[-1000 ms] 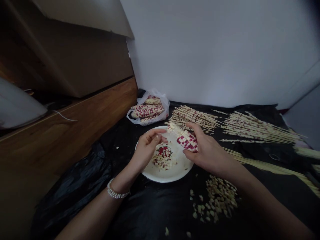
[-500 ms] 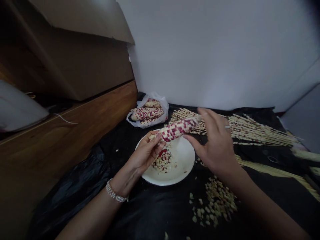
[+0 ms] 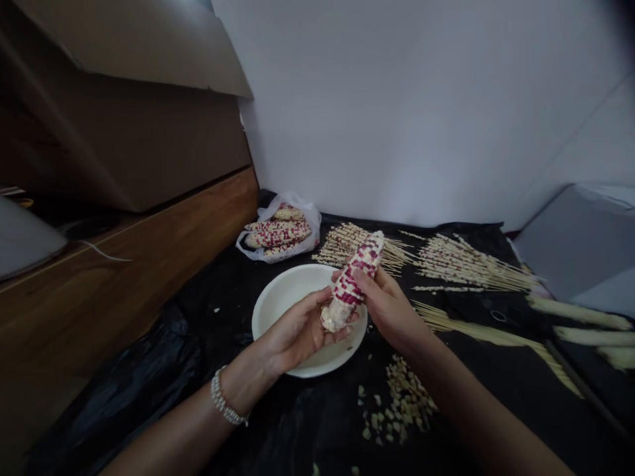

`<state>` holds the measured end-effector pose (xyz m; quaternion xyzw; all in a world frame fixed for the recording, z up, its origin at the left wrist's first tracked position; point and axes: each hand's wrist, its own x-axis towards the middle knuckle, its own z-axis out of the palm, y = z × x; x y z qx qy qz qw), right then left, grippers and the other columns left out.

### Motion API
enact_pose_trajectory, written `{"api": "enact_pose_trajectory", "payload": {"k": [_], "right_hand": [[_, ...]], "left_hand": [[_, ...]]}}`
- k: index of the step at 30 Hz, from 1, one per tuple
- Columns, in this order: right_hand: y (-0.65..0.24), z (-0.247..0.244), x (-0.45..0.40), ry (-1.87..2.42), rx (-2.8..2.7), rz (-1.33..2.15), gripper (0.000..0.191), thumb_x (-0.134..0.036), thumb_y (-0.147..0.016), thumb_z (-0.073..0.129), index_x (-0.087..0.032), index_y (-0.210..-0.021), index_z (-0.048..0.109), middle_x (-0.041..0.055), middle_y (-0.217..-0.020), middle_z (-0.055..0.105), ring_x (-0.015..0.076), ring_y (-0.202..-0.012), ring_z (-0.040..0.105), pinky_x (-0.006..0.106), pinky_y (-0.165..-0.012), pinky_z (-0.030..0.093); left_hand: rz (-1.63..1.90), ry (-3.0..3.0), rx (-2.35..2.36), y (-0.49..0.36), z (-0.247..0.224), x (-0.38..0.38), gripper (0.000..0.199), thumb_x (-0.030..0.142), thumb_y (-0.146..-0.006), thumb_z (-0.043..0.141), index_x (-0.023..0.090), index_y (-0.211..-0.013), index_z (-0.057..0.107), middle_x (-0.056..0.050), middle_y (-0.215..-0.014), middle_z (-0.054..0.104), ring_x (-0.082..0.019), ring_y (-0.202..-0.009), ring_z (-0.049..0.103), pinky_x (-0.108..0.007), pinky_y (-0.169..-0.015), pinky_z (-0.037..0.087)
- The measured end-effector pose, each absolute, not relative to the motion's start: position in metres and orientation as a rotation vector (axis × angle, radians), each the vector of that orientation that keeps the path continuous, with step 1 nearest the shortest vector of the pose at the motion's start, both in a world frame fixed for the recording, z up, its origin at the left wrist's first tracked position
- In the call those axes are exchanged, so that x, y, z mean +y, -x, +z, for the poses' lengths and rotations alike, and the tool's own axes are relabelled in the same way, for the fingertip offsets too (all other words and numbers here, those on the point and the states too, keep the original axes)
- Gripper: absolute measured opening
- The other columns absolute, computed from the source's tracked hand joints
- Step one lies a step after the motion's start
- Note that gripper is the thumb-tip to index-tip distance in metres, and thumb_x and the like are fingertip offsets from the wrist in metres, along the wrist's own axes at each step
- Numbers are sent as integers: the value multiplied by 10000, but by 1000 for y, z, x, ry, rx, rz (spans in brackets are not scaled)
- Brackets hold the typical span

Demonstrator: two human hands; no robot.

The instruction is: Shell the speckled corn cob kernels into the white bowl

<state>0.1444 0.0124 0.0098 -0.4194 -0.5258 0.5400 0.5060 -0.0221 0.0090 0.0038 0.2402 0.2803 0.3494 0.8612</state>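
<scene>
A corn cob (image 3: 353, 281) with cream and purple-red kernels is held tilted above the white bowl (image 3: 270, 297); its lower end is bare of kernels. My right hand (image 3: 389, 304) grips the cob's right side, thumb pressed along the kernels. Palm up, my left hand (image 3: 302, 334) loosely cradles the lower end, with fingers behind it and the thumb alongside. The hands and cob cover much of the bowl's inside.
More cobs (image 3: 280, 233) lie in a plastic bag (image 3: 311, 215). Kernel-threaded skewers (image 3: 456, 261), bare sticks (image 3: 476, 334), loose kernels (image 3: 397, 403) and pale stripped cobs (image 3: 590, 324) rest on black plastic sheeting (image 3: 223, 396). A cardboard box (image 3: 149, 125) stands left, before a white wall (image 3: 387, 119).
My right hand has gone from open beside the cob's tip to gripping its side. The cob has turned more upright, baring its lower end in my left hand. The view has shifted right.
</scene>
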Motion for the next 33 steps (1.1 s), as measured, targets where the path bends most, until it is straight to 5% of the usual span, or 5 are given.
{"api": "enact_pose_trajectory", "payload": {"k": [6,12,19,25,33], "right_hand": [[-144,9,25,978,-1126,1346,376,-546,-843,674,-226,-971,524,24,-902,655,144,-728,598,296,-659,505],[-134,24,39,983,-1202,1504,394,-561,-814,690,-268,-928,453,-93,-571,519,104,-393,419,273,-407,389],[-124,22,50,940,-1195,1543,394,-568,-810,695,-273,-892,448,-80,-527,570,131,-359,479,278,-358,404],[-129,22,52,918,-1196,1596,357,-558,-826,683,-266,-900,493,-78,-525,553,124,-362,467,271,-367,393],[-134,20,50,936,-1157,1621,336,-548,-838,662,-258,-902,504,-63,-553,565,128,-385,472,277,-375,420]], "left_hand": [[720,-647,627,24,14,19,258,201,-825,625,187,-1081,602,-83,-923,743,-213,-815,707,-332,-733,552],[737,-855,727,23,10,32,282,296,-796,577,166,-1044,609,-80,-851,726,-203,-734,672,-296,-633,524],[827,-892,751,26,3,36,383,220,-690,553,180,-1066,617,-52,-785,701,-187,-651,630,-244,-511,443],[806,-945,749,28,4,32,373,459,-915,583,203,-1186,605,-82,-930,704,-186,-710,647,-244,-528,481],[819,-1061,717,27,0,29,501,447,-911,636,239,-1359,548,-98,-1019,688,-180,-737,654,-250,-564,520]]}}
